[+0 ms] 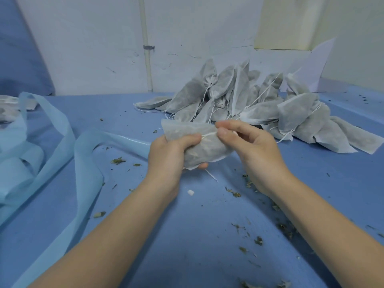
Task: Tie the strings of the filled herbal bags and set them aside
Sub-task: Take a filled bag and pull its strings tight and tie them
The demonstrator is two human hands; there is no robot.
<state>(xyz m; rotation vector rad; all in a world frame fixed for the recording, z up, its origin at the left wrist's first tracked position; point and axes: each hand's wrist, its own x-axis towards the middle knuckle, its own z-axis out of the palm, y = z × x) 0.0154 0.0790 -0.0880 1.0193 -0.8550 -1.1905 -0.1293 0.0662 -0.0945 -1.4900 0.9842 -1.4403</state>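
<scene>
A filled white herbal bag lies across my palms above the blue table. My left hand grips it around the middle, thumb pressed on top. My right hand pinches the bag's white string, which runs taut from my left thumb to my right fingertips. A loose string end dangles below the bag. Behind my hands sits a pile of several filled bags with strings trailing out.
Light blue fabric strips coil over the table's left side. Herb crumbs and a small white bit litter the blue table. A white wall with a pipe stands behind.
</scene>
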